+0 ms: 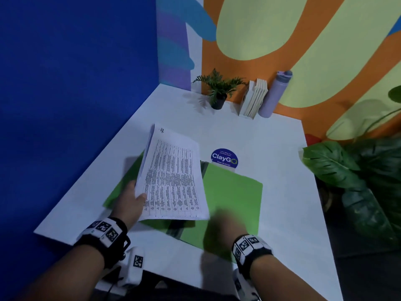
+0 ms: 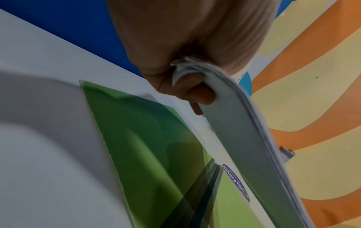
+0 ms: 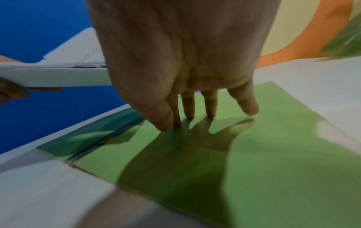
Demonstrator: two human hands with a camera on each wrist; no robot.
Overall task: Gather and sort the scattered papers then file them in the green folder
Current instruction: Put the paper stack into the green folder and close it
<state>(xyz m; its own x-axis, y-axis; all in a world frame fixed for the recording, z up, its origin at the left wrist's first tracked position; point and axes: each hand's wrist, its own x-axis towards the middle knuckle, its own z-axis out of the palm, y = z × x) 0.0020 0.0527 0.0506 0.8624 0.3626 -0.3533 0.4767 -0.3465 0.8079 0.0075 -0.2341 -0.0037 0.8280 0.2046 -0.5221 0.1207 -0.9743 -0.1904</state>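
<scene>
**Paper stack held over the open green folder**

From the head view, the left hand (image 1: 130, 199) holds a stapled-looking stack of white printed papers (image 1: 173, 177) by its lower left edge, above the centre of the frame. The stack's long axis runs from lower right up to upper left, its handwritten top corner pointing away towards the blue wall (image 1: 76, 105). Beneath it the flat green plastic folder (image 1: 234, 192) lies open on the white desk (image 1: 282, 148), spine running near to far.

The left wrist view adds what the head view hides: the fingers (image 2: 203, 95) curl under the stack, thumb on top, pinching it.

The right hand (image 1: 225, 222) is a blur from the head view; the right wrist view shows its fingers (image 3: 248, 106) straight and spread, tips down on the folder's right-hand leaf.
</scene>
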